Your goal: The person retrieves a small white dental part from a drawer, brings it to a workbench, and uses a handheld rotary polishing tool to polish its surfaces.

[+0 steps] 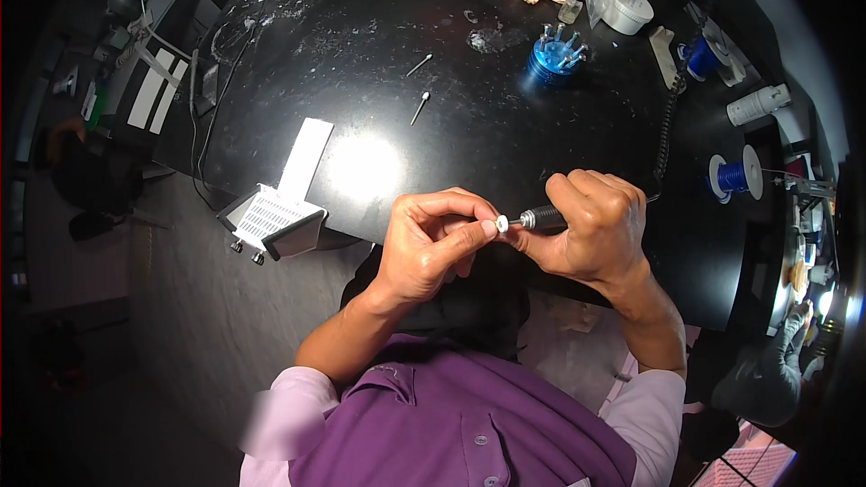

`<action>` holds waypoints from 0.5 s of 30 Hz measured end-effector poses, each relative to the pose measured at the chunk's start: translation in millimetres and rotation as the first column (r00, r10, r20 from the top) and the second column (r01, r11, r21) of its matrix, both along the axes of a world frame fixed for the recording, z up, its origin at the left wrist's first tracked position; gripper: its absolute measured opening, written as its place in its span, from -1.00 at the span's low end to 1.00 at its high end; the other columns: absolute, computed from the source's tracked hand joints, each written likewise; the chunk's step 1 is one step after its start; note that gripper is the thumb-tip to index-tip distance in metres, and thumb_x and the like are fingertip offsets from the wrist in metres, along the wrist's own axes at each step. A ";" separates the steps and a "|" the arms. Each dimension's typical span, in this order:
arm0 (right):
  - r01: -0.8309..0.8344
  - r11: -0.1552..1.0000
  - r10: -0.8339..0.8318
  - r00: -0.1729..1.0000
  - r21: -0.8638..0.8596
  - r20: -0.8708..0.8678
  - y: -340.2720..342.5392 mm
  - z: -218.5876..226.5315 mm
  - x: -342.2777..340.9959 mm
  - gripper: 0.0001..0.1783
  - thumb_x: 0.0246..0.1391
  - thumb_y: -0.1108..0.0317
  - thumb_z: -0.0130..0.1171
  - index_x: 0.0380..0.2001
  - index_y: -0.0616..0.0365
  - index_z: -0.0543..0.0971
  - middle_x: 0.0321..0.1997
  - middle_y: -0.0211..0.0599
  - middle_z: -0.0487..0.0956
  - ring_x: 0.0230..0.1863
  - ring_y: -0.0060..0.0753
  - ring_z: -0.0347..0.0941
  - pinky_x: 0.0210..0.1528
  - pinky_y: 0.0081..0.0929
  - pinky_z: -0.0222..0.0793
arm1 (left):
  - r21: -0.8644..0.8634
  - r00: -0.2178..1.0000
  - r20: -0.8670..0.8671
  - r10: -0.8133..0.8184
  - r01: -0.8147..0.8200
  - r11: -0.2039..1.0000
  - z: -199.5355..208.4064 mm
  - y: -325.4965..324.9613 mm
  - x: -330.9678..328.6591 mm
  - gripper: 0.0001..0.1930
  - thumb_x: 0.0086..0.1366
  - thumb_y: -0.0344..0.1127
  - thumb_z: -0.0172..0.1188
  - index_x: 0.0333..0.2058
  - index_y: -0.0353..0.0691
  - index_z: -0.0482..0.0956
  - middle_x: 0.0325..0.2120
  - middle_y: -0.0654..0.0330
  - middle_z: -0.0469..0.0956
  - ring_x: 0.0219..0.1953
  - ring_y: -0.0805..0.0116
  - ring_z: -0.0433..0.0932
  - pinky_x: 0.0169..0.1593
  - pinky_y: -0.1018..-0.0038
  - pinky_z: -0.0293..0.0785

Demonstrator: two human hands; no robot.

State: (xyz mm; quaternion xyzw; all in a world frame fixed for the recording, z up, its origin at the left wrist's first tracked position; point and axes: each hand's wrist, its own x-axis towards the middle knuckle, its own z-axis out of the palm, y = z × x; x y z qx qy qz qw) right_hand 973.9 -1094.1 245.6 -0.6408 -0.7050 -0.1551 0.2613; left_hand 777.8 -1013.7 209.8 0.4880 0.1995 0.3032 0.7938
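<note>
My right hand is wrapped round a dark rotary handpiece, whose metal tip points left. At that tip sits a small white wheel, right beside the fingertips of my left hand. The thumb and forefinger of my left hand are pinched together against or next to the wheel. Whatever they hold is too small and too covered to name. Both hands are close together above the near edge of the black bench.
A white slotted dust-suction mouth stands at the bench's left edge. Two loose burs lie mid-bench. Farther back are a blue bur stand, a white tub and a small jar. A coiled cord and blue spool are right.
</note>
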 end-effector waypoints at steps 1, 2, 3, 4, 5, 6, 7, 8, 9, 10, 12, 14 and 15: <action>-0.002 1.000 0.002 1.000 0.005 0.001 0.0 -0.8 0.1 -0.24 -0.23 -0.37 0.42 -0.82 0.04 0.30 -0.81 -0.41 0.25 -0.80 -0.38 0.29 -0.73 -0.41 0.20 | -0.002 1.000 0.003 0.000 0.000 1.000 -0.6 -0.2 0.5 -0.93 0.28 -0.51 0.28 -0.32 -0.41 0.67 -0.34 0.08 0.61 -0.63 0.60 0.46 -0.59 0.68 0.34; -0.005 1.000 0.005 1.000 0.011 0.001 0.3 -1.3 -0.1 -0.24 -0.23 -0.37 0.42 -0.82 0.05 0.30 -0.81 -0.41 0.26 -0.80 -0.38 0.29 -0.73 -0.42 0.20 | -0.004 1.000 0.005 0.001 -0.001 1.000 -1.1 -0.4 0.5 -0.93 0.28 -0.50 0.28 -0.32 -0.41 0.67 -0.34 0.08 0.61 -0.63 0.60 0.46 -0.59 0.68 0.34; -0.006 1.000 0.006 1.000 0.012 0.000 0.5 -0.9 -0.3 -0.24 -0.23 -0.37 0.42 -0.82 0.04 0.30 -0.81 -0.41 0.26 -0.80 -0.37 0.29 -0.73 -0.42 0.20 | -0.005 1.000 0.007 0.001 -0.001 1.000 -1.4 -0.5 0.4 -0.93 0.28 -0.50 0.29 -0.32 -0.41 0.67 -0.35 0.09 0.61 -0.63 0.60 0.46 -0.59 0.68 0.34; -0.006 1.000 0.006 1.000 0.012 -0.002 0.8 0.0 -0.4 -0.25 -0.23 -0.37 0.42 -0.81 0.04 0.30 -0.81 -0.41 0.26 -0.80 -0.37 0.29 -0.73 -0.42 0.20 | -0.001 1.000 0.000 0.002 -0.002 1.000 -1.3 -0.6 0.3 -0.92 0.28 -0.49 0.28 -0.32 -0.41 0.67 -0.34 0.08 0.62 -0.63 0.59 0.46 -0.59 0.67 0.34; -0.006 1.000 0.006 1.000 0.013 -0.002 1.0 0.7 -0.4 -0.25 -0.23 -0.37 0.42 -0.81 0.04 0.30 -0.81 -0.41 0.26 -0.80 -0.37 0.29 -0.73 -0.42 0.19 | 0.003 1.000 -0.005 0.002 -0.002 1.000 -1.2 -0.5 0.4 -0.92 0.29 -0.48 0.28 -0.32 -0.40 0.67 -0.34 0.08 0.62 -0.62 0.59 0.46 -0.59 0.67 0.34; -0.009 1.000 0.009 1.000 0.005 -0.006 0.7 1.0 -0.3 -0.24 -0.22 -0.38 0.41 -0.81 0.05 0.30 -0.81 -0.41 0.25 -0.80 -0.37 0.28 -0.73 -0.42 0.19 | 0.007 1.000 -0.011 0.003 -0.002 1.000 -1.1 -0.4 0.4 -0.92 0.29 -0.48 0.28 -0.32 -0.40 0.67 -0.33 0.07 0.63 -0.62 0.59 0.47 -0.59 0.66 0.35; -0.013 1.000 0.013 1.000 -0.004 -0.010 -0.3 1.1 0.0 -0.23 -0.22 -0.40 0.40 -0.81 0.05 0.30 -0.80 -0.40 0.25 -0.80 -0.37 0.28 -0.73 -0.42 0.18 | -0.047 1.000 0.002 -0.005 0.005 0.999 0.3 -0.5 0.2 -0.91 0.27 -0.48 0.27 -0.34 -0.40 0.66 -0.33 0.04 0.63 -0.63 0.57 0.45 -0.59 0.65 0.33; -0.018 1.000 0.018 1.000 -0.010 -0.013 -0.5 1.7 0.7 -0.22 -0.21 -0.41 0.39 -0.80 0.06 0.30 -0.80 -0.40 0.25 -0.80 -0.37 0.27 -0.73 -0.42 0.18 | -0.099 1.000 0.015 -0.010 0.012 0.995 3.4 -0.5 0.1 -0.91 0.25 -0.47 0.25 -0.36 -0.41 0.65 -0.33 0.01 0.64 -0.65 0.56 0.44 -0.60 0.65 0.32; -0.027 1.000 0.027 0.999 0.004 -0.023 -0.4 2.6 2.0 -0.21 -0.20 -0.42 0.38 -0.80 0.06 0.29 -0.80 -0.40 0.24 -0.80 -0.37 0.27 -0.73 -0.42 0.17 | -0.151 0.999 0.029 -0.014 0.019 0.988 5.6 -0.3 -0.2 -0.90 0.24 -0.47 0.24 -0.37 -0.42 0.64 -0.34 -0.03 0.64 -0.67 0.54 0.42 -0.60 0.64 0.30; -0.036 0.999 0.037 0.999 0.018 -0.033 -0.3 3.7 3.5 -0.20 -0.19 -0.43 0.36 -0.80 0.07 0.28 -0.80 -0.39 0.24 -0.80 -0.37 0.26 -0.73 -0.42 0.16 | -0.194 0.999 0.030 -0.040 0.045 0.980 6.7 1.3 -0.7 -0.89 0.24 -0.46 0.23 -0.37 -0.42 0.64 -0.34 -0.03 0.64 -0.67 0.54 0.42 -0.59 0.64 0.31; -0.052 0.998 0.054 0.997 0.041 -0.049 0.3 4.8 4.1 -0.18 -0.17 -0.45 0.34 -0.80 0.08 0.28 -0.80 -0.39 0.23 -0.80 -0.38 0.25 -0.73 -0.42 0.15 | -0.277 0.995 0.034 -0.093 0.099 0.956 8.9 5.7 -1.5 -0.87 0.24 -0.44 0.22 -0.38 -0.43 0.64 -0.34 -0.03 0.63 -0.67 0.52 0.40 -0.56 0.63 0.32; -0.063 0.996 0.066 0.996 0.055 -0.062 0.1 4.5 3.6 -0.17 -0.15 -0.47 0.32 -0.80 0.08 0.27 -0.80 -0.39 0.22 -0.81 -0.38 0.24 -0.73 -0.43 0.14 | -0.310 0.994 0.053 -0.098 0.110 0.944 9.2 6.5 -1.6 -0.86 0.24 -0.44 0.20 -0.38 -0.43 0.64 -0.33 -0.03 0.63 -0.67 0.52 0.40 -0.54 0.64 0.32; -0.069 0.996 0.072 0.996 0.060 -0.057 0.5 3.7 3.4 -0.17 -0.15 -0.47 0.32 -0.80 0.08 0.27 -0.80 -0.40 0.22 -0.81 -0.39 0.24 -0.73 -0.43 0.14 | -0.328 0.993 0.062 -0.101 0.116 0.938 9.0 6.6 -1.6 -0.85 0.24 -0.43 0.19 -0.38 -0.44 0.64 -0.33 -0.02 0.63 -0.67 0.52 0.40 -0.53 0.65 0.33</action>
